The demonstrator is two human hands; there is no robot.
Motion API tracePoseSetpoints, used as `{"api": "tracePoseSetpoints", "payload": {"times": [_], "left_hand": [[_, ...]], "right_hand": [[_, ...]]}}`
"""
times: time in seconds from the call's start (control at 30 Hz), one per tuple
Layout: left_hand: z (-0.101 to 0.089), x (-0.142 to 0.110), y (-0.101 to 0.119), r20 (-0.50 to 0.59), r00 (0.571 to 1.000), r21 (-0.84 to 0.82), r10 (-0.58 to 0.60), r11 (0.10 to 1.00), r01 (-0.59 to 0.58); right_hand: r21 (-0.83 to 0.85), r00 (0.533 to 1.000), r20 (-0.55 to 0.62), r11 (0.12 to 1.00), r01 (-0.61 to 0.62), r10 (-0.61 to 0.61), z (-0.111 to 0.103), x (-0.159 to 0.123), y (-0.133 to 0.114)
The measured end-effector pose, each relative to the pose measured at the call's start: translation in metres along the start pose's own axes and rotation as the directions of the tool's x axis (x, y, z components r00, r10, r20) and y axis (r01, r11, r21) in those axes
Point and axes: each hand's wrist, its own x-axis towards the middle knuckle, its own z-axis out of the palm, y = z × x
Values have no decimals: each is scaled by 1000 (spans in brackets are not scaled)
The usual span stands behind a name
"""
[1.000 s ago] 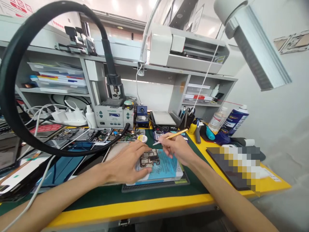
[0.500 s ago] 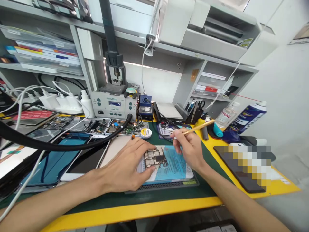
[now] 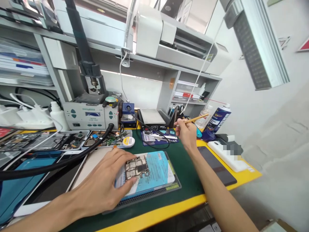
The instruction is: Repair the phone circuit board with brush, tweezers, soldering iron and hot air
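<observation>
A phone circuit board (image 3: 137, 167) with metal shields and a black chip lies on a blue-and-white flat pack (image 3: 158, 170), which rests on a grey perforated mat (image 3: 177, 183). My left hand (image 3: 103, 180) grips the board at its left side, thumb at the near edge and forefinger at the far edge. My right hand (image 3: 187, 135) is raised to the right of the pack, away from the board. Its fingers pinch a slim gold-handled tool (image 3: 199, 118), whose handle points up to the right; the working tip is mostly hidden.
Behind stand a hot-air station (image 3: 90, 116), a soldering-iron holder (image 3: 128, 114) and a flat heating plate (image 3: 152, 117). A black hose (image 3: 72, 161) arcs over phones on the left. Tweezers (image 3: 166, 137) lie on a purple mat. A spray can (image 3: 218, 119) and dark tablet (image 3: 217, 166) are right.
My right hand has moved away from the board, up and to the right, still with the gold-handled tool. The left hand keeps its grip on the board. The camera view has shifted.
</observation>
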Motion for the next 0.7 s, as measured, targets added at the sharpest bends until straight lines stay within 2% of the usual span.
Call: {"api": "tracePoseSetpoints", "payload": {"times": [0.17,0.27,0.37,0.53,0.6,0.7], "left_hand": [[2,-2,2,-9,1000,-24,-19,1000,19],[2,-2,2,5,999,-32,-32,999,32],[1,-2,0,17,999,-29,-28,999,28],[-1,-1,-2,87,996,-5,-2,1000,3],[-1,0,-1,87,996,-15,-11,1000,12],[-1,0,0,74,997,-41,-23,999,27]], "right_hand": [[-172,996,89,985,25,-10,-2,5,8],[-225,973,228,974,15,37,-2,7,13],[-268,927,373,962,60,47,-2,6,17],[-310,818,573,911,271,-48,-9,4,24],[-320,786,615,890,324,-65,-10,4,28],[-325,761,644,873,365,-79,-9,4,35]]}}
